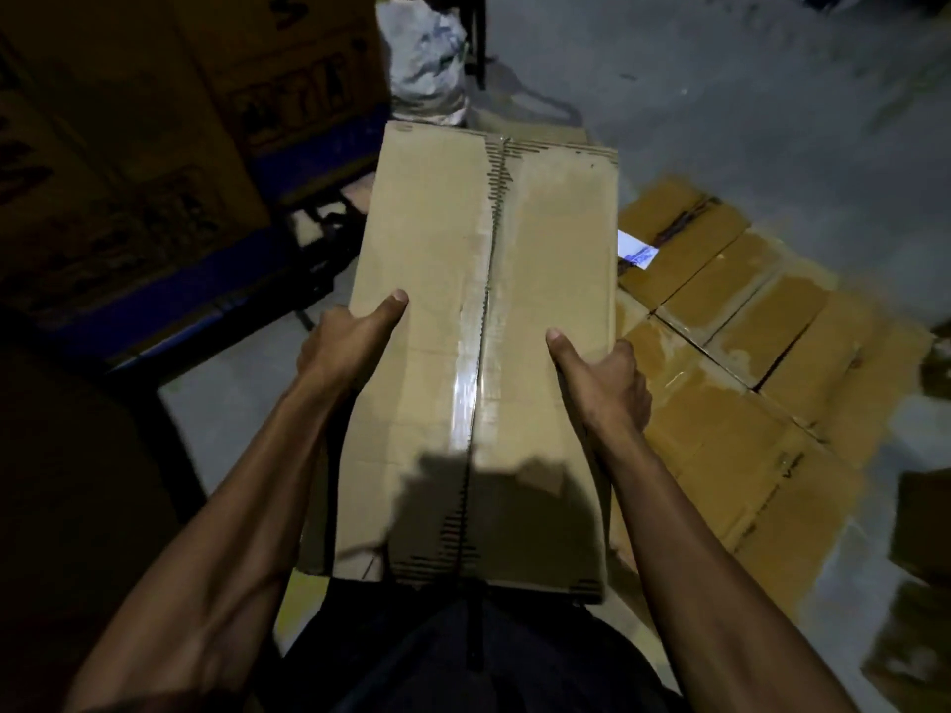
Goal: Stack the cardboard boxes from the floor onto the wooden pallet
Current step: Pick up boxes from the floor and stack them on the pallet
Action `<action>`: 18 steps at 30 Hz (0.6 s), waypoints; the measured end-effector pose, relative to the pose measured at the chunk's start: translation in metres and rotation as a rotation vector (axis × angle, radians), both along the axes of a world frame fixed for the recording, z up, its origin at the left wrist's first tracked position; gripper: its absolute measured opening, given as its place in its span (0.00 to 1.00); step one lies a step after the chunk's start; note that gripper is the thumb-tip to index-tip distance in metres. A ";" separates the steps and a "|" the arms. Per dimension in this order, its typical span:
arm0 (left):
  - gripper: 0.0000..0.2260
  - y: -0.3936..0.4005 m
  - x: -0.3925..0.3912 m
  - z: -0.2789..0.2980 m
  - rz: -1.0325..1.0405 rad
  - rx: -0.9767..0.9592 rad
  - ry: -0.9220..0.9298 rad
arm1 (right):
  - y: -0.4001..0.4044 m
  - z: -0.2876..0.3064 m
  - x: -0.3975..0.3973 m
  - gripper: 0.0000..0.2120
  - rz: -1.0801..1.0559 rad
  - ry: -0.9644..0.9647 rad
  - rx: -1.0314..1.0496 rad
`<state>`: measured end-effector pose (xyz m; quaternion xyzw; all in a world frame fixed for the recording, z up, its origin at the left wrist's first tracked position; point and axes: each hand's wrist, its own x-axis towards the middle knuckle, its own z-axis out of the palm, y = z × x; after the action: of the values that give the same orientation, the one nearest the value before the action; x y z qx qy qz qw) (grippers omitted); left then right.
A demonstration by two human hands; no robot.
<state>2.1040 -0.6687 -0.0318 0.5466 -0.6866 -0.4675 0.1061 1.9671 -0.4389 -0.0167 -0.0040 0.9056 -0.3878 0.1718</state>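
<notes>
A long taped cardboard box (pixel 437 239) is held up in front of my body, its sealed top facing the camera. My left hand (pixel 345 342) grips its left side with the thumb lying on top. My right hand (pixel 607 378) grips the right side the same way, thumb on top. The fingers of both hands are hidden under the box edges. To the right, lower down, several more cardboard boxes (pixel 731 362) lie packed side by side in a flat layer. What they rest on is hidden.
Large printed cartons (pixel 128 162) stand stacked at the left on a blue base. A white sack (pixel 427 64) sits at the back on the grey concrete floor (pixel 772 95). More brown boxes (pixel 921 532) show at the right edge.
</notes>
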 end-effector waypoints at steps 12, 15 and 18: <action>0.36 -0.160 -0.139 -0.035 -0.538 0.031 -0.045 | -0.114 -0.023 -0.017 0.40 -0.504 -0.048 0.007; 0.35 -0.164 -0.161 -0.033 -0.627 0.018 -0.045 | -0.124 -0.030 -0.023 0.39 -0.584 -0.065 0.000; 0.37 -0.166 -0.187 -0.044 -0.678 0.033 -0.013 | -0.129 -0.040 -0.038 0.40 -0.646 -0.078 0.009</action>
<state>1.9172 -0.8348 -0.0758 0.2916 -0.8223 -0.4838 -0.0686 1.9289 -0.5676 -0.0565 0.2990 0.8546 -0.4179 0.0746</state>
